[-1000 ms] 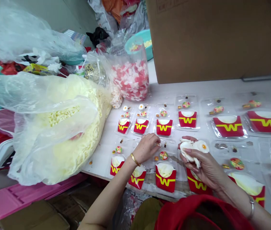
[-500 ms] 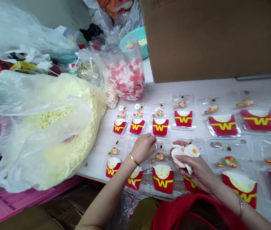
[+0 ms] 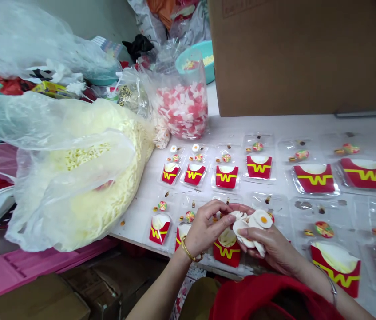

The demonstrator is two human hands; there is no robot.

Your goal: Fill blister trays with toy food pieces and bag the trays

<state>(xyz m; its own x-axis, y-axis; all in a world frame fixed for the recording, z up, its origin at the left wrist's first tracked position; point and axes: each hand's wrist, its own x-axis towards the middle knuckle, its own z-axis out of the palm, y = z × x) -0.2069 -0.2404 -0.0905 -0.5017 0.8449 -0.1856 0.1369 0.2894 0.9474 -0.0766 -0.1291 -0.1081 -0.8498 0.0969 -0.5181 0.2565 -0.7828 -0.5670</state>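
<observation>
My right hand point(image 3: 276, 246) is closed around a stack of small toy fried eggs point(image 3: 246, 229), white discs, one showing a yellow yolk on top. My left hand point(image 3: 207, 226), with a gold bangle at the wrist, meets the stack from the left. Its thumb and forefinger pinch at the edge of a white egg piece. Below both hands lies a clear blister pack with a red fries box point(image 3: 227, 255) marked with a yellow W. Similar packs stand in two rows, each with a mini burger and a mini pizza point(image 3: 324, 229). Two back-left packs also hold a fried egg point(image 3: 195, 147).
At left, a large clear bag of pale yellow pieces point(image 3: 134, 146) bulges over the table edge. Behind the packs stands a bag of pink and white pieces point(image 3: 184, 109), with a turquoise basin point(image 3: 210, 71) beyond. A big cardboard box point(image 3: 301, 58) blocks the back right.
My left hand has come from above the packs to the egg stack in my right hand. The view has shifted slightly left.
</observation>
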